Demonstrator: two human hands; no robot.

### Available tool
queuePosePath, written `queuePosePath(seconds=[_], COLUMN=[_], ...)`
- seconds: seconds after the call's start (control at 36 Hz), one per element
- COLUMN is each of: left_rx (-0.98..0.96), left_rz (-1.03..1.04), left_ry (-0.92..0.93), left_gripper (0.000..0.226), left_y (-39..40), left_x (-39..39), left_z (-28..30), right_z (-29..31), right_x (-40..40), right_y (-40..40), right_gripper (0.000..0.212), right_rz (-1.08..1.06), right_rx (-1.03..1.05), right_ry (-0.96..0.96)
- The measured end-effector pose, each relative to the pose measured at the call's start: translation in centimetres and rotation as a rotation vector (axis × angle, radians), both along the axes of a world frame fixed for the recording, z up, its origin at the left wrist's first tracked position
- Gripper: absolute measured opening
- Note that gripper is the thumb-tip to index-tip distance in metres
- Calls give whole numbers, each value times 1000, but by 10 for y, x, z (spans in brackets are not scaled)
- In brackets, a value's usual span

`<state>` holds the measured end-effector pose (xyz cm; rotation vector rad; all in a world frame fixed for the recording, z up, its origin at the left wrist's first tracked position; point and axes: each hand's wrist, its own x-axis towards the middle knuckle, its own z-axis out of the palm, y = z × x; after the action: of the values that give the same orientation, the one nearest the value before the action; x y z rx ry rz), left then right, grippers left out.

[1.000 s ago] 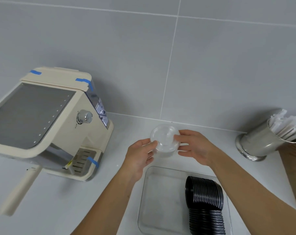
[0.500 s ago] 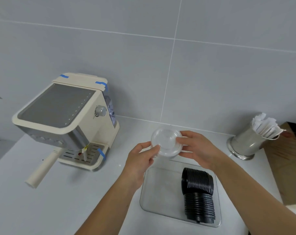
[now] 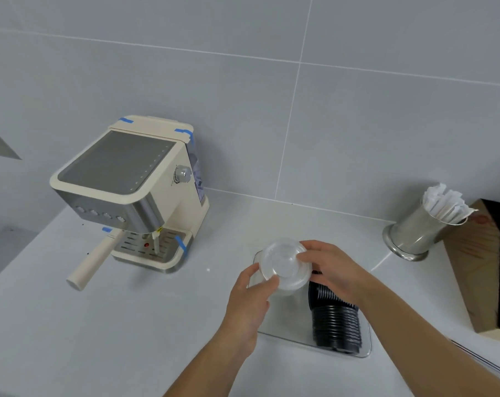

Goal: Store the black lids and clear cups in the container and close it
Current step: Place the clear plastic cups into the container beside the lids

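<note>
1. Both hands, your left hand point(image 3: 250, 293) and right hand point(image 3: 333, 267), gripped the clear cups point(image 3: 284, 266).
2. You had lowered them over the container point(image 3: 283, 319), left of the black lids point(image 3: 336, 322); placement looked imminent.

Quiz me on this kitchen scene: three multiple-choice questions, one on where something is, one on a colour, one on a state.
1. Where do the lids lie?
A. in the container
B. on the coffee machine
C. in the steel cup

2. What colour is the tape on the coffee machine?
A. red
B. blue
C. green

3. How are the clear cups held?
A. by the left hand alone
B. lying loose on the counter
C. by both hands, the right hand too

Answers: 1 A, the black stack rests inside the clear tray. 2 B, blue strips show on its corners. 3 C, fingers grip from both sides.
</note>
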<state>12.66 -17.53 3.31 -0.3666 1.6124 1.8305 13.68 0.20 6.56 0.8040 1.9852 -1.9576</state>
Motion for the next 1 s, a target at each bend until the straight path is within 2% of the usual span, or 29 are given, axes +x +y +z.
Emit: queuePosePath(seconds=[0.42,0.53,0.64,0.86,1.0], left_rx=[-2,1,-18,2,-10], left_rz=[7,56,81,167,255], left_ry=[-185,-222,-249,-368,-403], left_gripper=[48,53,60,54,57], left_y=[4,10,18,32,34], left_x=[17,16,13,6,5], left_z=[-26,-30,-31,-28,-29], right_z=[-37,-44,-51,-67,-76], right_x=[-5,-11,-18,-26,-27], right_y=[-10,-20,-25,-29,-39], right_gripper=[33,26,29,19,37], right_rz=[-68,-65,-78,-142,-152], right_rx=[-4,3,11,33,105], right_ry=[-169,-203,-211,-294,-246])
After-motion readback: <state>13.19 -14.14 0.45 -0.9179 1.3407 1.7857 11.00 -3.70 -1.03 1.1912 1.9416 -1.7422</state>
